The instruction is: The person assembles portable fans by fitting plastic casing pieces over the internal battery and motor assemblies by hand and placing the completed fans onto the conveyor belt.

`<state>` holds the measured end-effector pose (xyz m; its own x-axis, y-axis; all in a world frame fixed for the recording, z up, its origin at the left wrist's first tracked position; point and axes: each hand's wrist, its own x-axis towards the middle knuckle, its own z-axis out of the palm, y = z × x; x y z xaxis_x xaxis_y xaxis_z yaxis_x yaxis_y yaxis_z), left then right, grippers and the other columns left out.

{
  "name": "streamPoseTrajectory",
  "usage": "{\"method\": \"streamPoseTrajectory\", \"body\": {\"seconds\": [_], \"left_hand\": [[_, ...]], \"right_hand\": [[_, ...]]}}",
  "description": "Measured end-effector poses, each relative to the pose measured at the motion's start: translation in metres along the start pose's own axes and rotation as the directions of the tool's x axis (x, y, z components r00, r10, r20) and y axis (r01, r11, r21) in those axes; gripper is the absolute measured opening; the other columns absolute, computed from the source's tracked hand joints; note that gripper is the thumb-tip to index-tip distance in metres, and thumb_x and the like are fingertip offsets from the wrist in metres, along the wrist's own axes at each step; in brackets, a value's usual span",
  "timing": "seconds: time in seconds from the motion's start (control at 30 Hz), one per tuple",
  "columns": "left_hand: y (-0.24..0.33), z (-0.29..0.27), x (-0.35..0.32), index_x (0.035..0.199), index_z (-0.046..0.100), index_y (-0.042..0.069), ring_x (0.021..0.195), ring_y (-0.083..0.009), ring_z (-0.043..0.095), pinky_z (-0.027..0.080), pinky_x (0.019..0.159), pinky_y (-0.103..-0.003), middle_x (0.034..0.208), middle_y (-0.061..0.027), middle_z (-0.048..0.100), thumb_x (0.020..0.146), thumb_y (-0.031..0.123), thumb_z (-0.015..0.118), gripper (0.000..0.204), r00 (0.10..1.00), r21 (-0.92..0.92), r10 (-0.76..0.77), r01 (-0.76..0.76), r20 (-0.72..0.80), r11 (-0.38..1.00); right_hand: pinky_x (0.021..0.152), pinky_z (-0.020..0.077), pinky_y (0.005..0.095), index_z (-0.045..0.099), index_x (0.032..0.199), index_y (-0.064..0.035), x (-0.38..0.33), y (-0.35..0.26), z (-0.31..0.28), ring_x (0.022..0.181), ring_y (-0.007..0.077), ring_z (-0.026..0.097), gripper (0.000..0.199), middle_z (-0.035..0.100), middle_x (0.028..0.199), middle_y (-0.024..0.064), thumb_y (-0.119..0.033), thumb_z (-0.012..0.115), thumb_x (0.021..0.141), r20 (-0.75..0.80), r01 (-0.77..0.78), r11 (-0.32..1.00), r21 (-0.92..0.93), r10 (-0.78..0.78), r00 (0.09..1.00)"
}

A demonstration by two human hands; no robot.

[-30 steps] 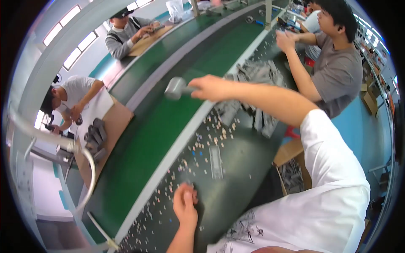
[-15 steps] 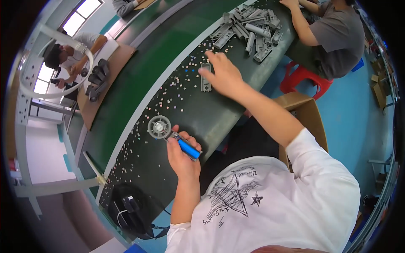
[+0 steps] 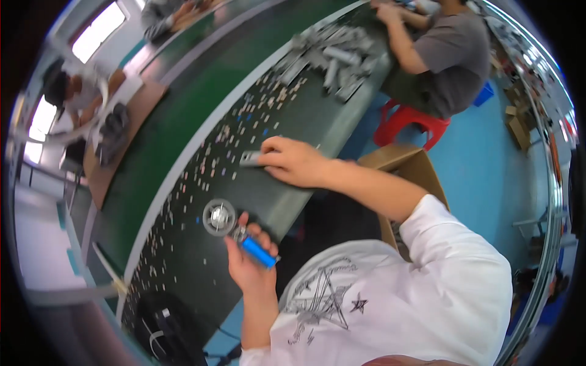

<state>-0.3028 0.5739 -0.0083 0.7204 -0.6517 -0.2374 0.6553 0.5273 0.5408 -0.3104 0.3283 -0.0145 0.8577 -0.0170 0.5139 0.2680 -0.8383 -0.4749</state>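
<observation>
My left hand (image 3: 249,271) is closed around the handle of a small handheld fan with a round grey caged head (image 3: 220,217). A blue cylindrical battery (image 3: 259,252) lies exposed in the handle, facing up. Farther along the dark green table, my right hand (image 3: 296,162) has its fingers closed on one end of a long grey plastic handle shell (image 3: 249,159). The rest of that shell sticks out leftward from the fingertips, low over the table. Motion blurs the picture slightly.
Small pale and blue bits (image 3: 210,155) are scattered over the table (image 3: 274,210). At the far end lies a heap of grey plastic shells (image 3: 332,52), near a seated co-worker (image 3: 448,64). A cardboard box (image 3: 421,168) stands right of my legs; a black bag (image 3: 165,323) lies near left.
My right hand has closed on the grey shell and brought it nearer to the fan. The left hand still holds the fan. The whole view has shifted a little.
</observation>
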Motion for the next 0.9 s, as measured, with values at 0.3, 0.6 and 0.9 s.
{"method": "streamPoseTrajectory", "body": {"seconds": [0.3,0.6,0.9], "left_hand": [[-0.009,0.003,0.002,0.131,0.044,0.0,0.07,-0.0205,0.056,0.048,0.053,-0.033,0.094,-0.009,0.057,0.098,0.039,0.034,0.052,0.997,-0.054,0.009,-0.005,0.072,0.999],[-0.011,0.004,-0.011,0.127,0.046,-0.001,0.069,-0.0186,0.055,0.048,0.048,-0.03,0.09,-0.0096,0.053,0.098,0.031,0.039,0.044,0.996,0.086,0.046,-0.052,0.075,0.995],[-0.014,0.009,-0.017,0.116,0.048,-0.003,0.054,-0.0161,0.052,0.047,0.046,-0.029,0.077,-0.0086,0.051,0.099,0.029,0.042,0.036,0.994,0.277,0.034,-0.062,0.102,0.959]], "right_hand": [[0.099,0.0409,0.0413,0.056,0.122,-0.0038,-0.016,0.005,0.001,0.114,0.0357,0.051,0.042,0.055,0.122,0.0181,-0.013,0.067,0.082,-0.028,-0.076,0.983,-0.165,0.072,0.997],[0.069,0.047,0.0307,0.055,0.117,0.0043,-0.069,-0.073,-0.008,0.078,0.0176,0.059,0.029,0.062,0.096,0.015,-0.011,0.052,0.093,0.271,-0.368,0.221,0.903,0.37,0.888],[0.07,0.0453,0.0281,0.062,0.112,0.0001,-0.051,-0.042,-0.011,0.074,0.0127,0.055,0.027,0.062,0.086,0.0074,-0.013,0.063,0.088,-0.207,-0.522,0.845,0.119,0.535,0.819]]}}
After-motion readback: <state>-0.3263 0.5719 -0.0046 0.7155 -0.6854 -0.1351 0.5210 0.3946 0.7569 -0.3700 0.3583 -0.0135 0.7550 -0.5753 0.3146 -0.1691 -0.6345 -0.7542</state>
